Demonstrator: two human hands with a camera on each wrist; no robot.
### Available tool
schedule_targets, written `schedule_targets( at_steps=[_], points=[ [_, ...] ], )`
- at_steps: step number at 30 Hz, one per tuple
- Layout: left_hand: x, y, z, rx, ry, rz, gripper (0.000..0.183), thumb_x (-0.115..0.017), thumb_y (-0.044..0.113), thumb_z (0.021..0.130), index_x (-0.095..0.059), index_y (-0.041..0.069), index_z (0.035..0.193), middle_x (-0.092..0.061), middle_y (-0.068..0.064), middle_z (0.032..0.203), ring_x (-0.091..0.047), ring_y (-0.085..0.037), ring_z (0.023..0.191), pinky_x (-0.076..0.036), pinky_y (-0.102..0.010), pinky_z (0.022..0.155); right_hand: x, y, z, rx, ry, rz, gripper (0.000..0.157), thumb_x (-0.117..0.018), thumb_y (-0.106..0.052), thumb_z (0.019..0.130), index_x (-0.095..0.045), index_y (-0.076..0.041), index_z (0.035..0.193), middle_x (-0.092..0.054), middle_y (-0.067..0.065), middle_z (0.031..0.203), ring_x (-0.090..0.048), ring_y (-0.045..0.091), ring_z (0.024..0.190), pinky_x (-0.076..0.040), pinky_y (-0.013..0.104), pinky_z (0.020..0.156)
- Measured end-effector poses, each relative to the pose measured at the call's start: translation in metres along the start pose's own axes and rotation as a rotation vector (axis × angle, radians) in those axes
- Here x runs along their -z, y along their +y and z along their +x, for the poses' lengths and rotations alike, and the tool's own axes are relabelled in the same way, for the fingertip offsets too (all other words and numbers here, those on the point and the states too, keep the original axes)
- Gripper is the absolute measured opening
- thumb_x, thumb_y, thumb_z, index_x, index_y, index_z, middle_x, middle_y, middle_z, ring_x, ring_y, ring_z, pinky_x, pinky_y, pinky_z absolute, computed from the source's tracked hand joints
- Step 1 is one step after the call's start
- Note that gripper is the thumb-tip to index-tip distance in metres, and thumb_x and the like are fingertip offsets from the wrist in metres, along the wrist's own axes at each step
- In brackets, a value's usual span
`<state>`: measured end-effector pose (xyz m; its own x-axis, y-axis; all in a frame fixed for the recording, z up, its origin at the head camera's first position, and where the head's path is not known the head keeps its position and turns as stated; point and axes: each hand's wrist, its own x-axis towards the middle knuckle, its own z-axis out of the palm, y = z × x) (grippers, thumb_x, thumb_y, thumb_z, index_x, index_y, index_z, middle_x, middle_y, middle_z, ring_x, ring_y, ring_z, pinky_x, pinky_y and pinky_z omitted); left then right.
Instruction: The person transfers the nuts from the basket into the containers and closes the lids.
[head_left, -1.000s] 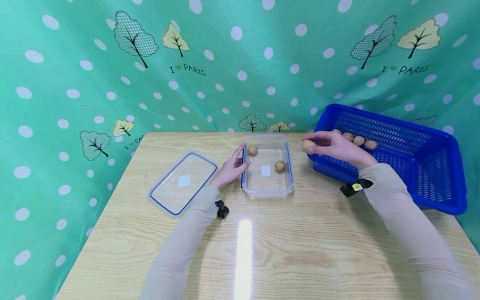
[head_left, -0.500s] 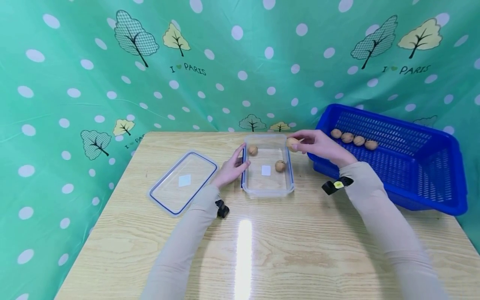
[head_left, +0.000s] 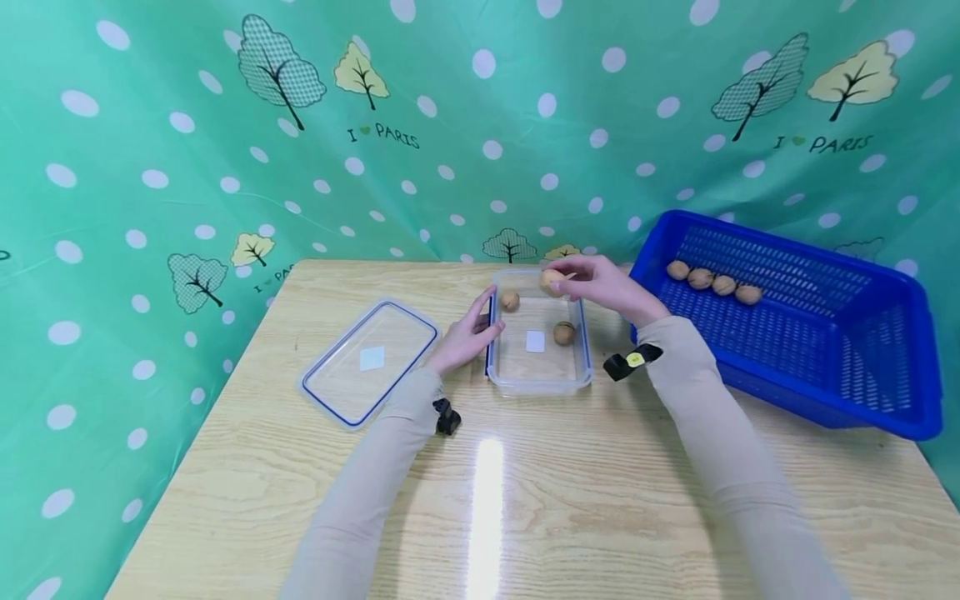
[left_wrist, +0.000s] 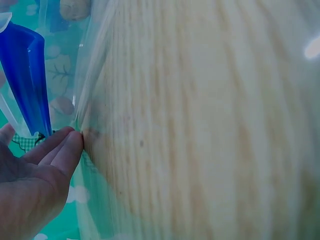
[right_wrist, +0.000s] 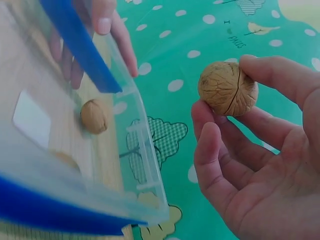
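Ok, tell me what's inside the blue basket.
Inside the basket, four walnuts lie in a row along the far side. The near wall hides whatever may lie close behind it.

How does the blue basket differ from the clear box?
The blue basket has walls full of small holes, while the clear box has see-through ones. The basket looks much larger than the box. Four walnuts show in the basket; only two lie in the box. Both rest on the table, open at the top.
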<state>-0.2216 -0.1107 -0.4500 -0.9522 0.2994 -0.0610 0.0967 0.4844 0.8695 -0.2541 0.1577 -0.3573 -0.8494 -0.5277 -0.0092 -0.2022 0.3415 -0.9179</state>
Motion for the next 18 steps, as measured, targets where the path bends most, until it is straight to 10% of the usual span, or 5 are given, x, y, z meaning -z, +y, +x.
schedule_targets(
  at_steps=[18],
  points=[
    [0.002, 0.002, -0.001, 0.000, 0.001, 0.025, 0.069, -0.056, 0.035, 0.098, -0.015, 0.041, 0.154, -0.049, -0.025, 0.137, -0.051, -0.034, 0.124, -0.044, -0.049, 0.099, -0.039, 0.026, 0.046, -0.129, -0.021, 0.166, 0.051, -0.060, -0.020, 0.096, -0.046, 0.002, 0.140, -0.053, 0.021, 0.133, -0.054, 0.034, 0.114, -0.042, 0.052, 0.100]
  ],
)
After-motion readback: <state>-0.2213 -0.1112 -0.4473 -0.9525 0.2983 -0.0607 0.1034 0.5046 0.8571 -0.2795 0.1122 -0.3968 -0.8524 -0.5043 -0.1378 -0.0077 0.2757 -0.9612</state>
